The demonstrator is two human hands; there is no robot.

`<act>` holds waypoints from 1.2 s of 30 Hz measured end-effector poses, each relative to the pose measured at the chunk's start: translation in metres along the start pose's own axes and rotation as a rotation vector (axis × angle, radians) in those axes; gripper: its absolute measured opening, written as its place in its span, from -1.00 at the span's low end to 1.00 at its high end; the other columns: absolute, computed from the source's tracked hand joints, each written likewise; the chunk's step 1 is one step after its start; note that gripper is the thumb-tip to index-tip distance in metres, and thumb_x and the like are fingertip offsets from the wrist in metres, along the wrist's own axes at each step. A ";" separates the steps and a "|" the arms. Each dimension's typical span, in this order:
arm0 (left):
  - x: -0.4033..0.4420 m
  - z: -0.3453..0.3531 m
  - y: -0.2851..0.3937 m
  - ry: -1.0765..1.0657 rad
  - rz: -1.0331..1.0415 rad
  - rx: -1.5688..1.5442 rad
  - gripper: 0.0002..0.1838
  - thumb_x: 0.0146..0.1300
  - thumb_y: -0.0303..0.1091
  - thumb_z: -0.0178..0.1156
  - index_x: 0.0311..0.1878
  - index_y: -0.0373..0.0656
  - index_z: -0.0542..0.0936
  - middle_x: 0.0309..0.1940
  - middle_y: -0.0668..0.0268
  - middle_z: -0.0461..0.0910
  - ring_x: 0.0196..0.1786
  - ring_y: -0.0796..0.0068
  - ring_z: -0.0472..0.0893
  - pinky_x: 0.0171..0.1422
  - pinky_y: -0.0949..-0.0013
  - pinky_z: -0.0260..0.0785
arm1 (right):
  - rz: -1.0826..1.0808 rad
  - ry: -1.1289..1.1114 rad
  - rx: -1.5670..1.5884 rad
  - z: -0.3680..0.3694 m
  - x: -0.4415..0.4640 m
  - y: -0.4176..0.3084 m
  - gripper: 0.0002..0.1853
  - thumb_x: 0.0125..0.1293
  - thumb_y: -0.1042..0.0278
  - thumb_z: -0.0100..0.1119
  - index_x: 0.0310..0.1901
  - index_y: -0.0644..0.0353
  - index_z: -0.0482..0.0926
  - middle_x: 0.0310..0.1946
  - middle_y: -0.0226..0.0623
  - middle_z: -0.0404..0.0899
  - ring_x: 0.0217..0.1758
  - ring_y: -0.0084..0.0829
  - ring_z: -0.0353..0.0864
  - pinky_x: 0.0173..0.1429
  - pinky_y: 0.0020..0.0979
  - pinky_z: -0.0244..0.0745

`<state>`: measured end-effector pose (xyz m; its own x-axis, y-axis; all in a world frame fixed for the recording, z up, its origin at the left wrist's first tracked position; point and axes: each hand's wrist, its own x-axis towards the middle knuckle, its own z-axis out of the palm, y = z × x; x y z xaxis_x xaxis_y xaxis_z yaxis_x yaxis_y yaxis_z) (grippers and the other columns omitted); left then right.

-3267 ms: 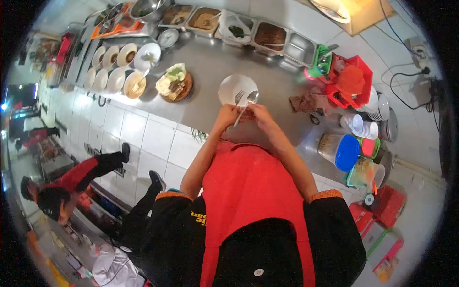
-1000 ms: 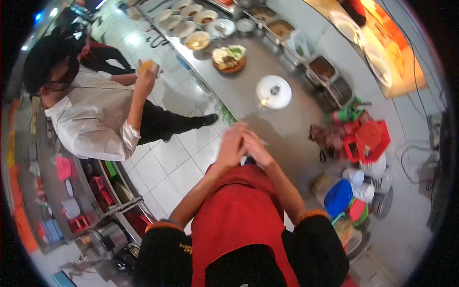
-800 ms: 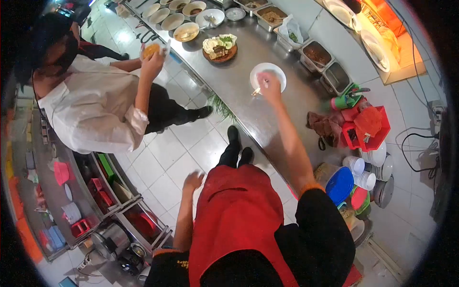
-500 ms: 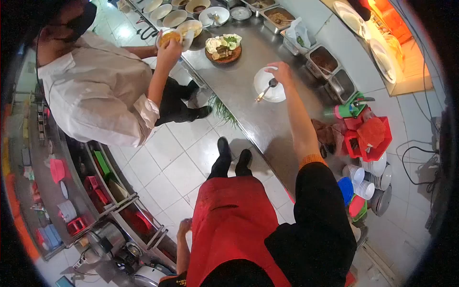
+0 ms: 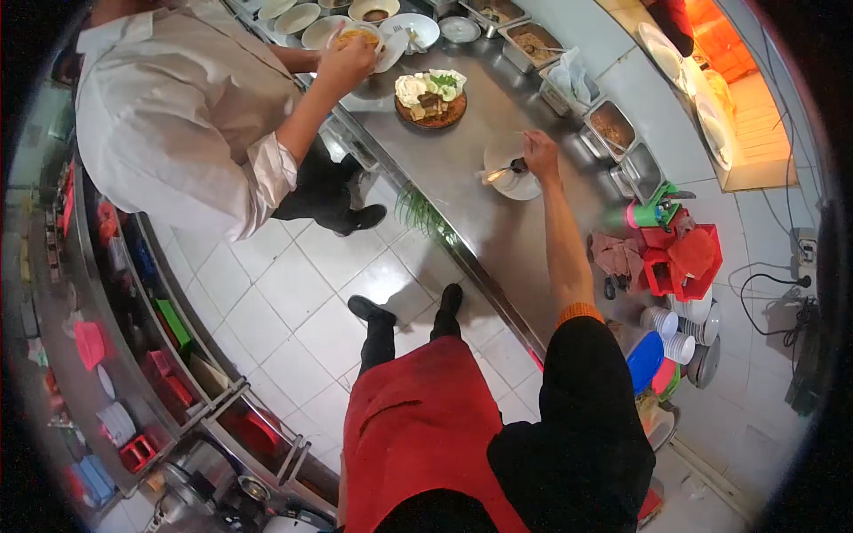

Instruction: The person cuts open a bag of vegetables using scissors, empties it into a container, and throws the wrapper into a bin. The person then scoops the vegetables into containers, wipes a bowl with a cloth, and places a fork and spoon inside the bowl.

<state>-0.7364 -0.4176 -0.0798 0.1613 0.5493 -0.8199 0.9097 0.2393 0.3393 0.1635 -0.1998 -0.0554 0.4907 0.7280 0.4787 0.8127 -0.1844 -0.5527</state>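
Observation:
My right hand (image 5: 540,156) is closed at the right rim of a white plate (image 5: 511,185) on the steel counter. A spoon (image 5: 495,176) lies across that plate, its dark bowl close to my fingers and its handle end over the left rim. Blur hides exactly how the fingers meet the rim. Beyond the plate sits a round brown dish (image 5: 444,115) with white and green food on it. My left hand is out of sight below, behind the red apron (image 5: 422,417).
A co-worker in a white shirt (image 5: 191,115) holds a bowl (image 5: 357,37) at the counter's left edge. Metal food pans (image 5: 611,124) line the wall. Red baskets (image 5: 684,266), a cloth (image 5: 617,256) and stacked white bowls (image 5: 680,348) stand at right. Shelving (image 5: 160,355) runs along the left.
My right hand has come slightly nearer along the plate's right side, its fingers more closed. The spoon lies at a flatter angle. My left hand has gone out of view.

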 end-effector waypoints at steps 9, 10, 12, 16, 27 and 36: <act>0.042 -0.118 -0.041 0.089 0.184 0.054 -0.54 0.42 -0.08 0.00 -0.04 -0.35 0.63 -0.23 -0.11 0.67 -0.07 0.05 0.67 0.01 0.12 0.49 | 0.004 0.077 -0.179 0.005 -0.013 -0.020 -0.84 0.27 0.43 0.23 -0.18 0.29 0.69 -0.36 -0.06 0.62 -0.26 -0.09 0.64 -0.09 -0.28 0.52; 0.045 -0.127 -0.041 0.099 0.128 0.006 -0.57 0.41 -0.11 0.03 -0.05 -0.35 0.63 -0.23 -0.06 0.68 -0.10 0.10 0.68 -0.01 0.15 0.50 | 0.061 0.088 -0.165 0.007 -0.013 -0.025 -0.84 0.28 0.42 0.23 -0.19 0.28 0.70 -0.36 -0.07 0.63 -0.27 -0.11 0.65 -0.10 -0.28 0.51; 0.055 -0.143 -0.044 0.143 -0.037 -0.145 -0.68 0.38 -0.22 0.13 -0.10 -0.33 0.63 -0.22 0.08 0.72 -0.21 0.24 0.71 -0.09 0.22 0.53 | 0.122 0.101 -0.153 0.004 -0.013 -0.033 -0.85 0.28 0.41 0.24 -0.19 0.27 0.71 -0.36 -0.08 0.63 -0.27 -0.12 0.65 -0.10 -0.29 0.51; 0.068 -0.157 -0.037 0.112 -0.101 -0.362 -0.71 0.41 -0.31 0.11 -0.04 -0.40 0.58 -0.22 0.07 0.70 -0.19 0.31 0.70 -0.15 0.34 0.59 | 0.207 0.020 -0.090 0.006 -0.010 -0.031 -0.82 0.29 0.38 0.25 -0.14 0.22 0.73 -0.29 -0.06 0.66 -0.16 -0.12 0.67 0.00 -0.29 0.52; 0.085 -0.101 0.047 0.132 0.139 -0.082 -0.67 0.40 -0.16 0.15 -0.08 -0.26 0.66 -0.24 0.07 0.72 -0.12 0.20 0.71 -0.01 0.21 0.53 | -0.110 0.185 -0.141 0.014 -0.018 -0.001 -0.86 0.25 0.45 0.24 -0.18 0.21 0.71 -0.35 -0.11 0.63 -0.26 -0.14 0.65 -0.15 -0.25 0.50; 0.108 -0.041 0.082 0.048 0.098 -0.163 -0.64 0.38 -0.17 0.16 -0.02 -0.31 0.65 -0.20 0.07 0.72 -0.11 0.25 0.71 -0.03 0.27 0.54 | 0.151 0.048 0.069 -0.002 -0.019 -0.025 -0.80 0.23 0.50 0.21 -0.12 0.25 0.70 -0.22 -0.11 0.70 -0.18 -0.23 0.71 -0.03 -0.32 0.58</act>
<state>-0.6600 -0.3060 -0.1223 0.2244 0.6128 -0.7577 0.8161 0.3068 0.4898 0.1344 -0.2104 -0.0498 0.6215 0.6629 0.4175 0.7057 -0.2423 -0.6658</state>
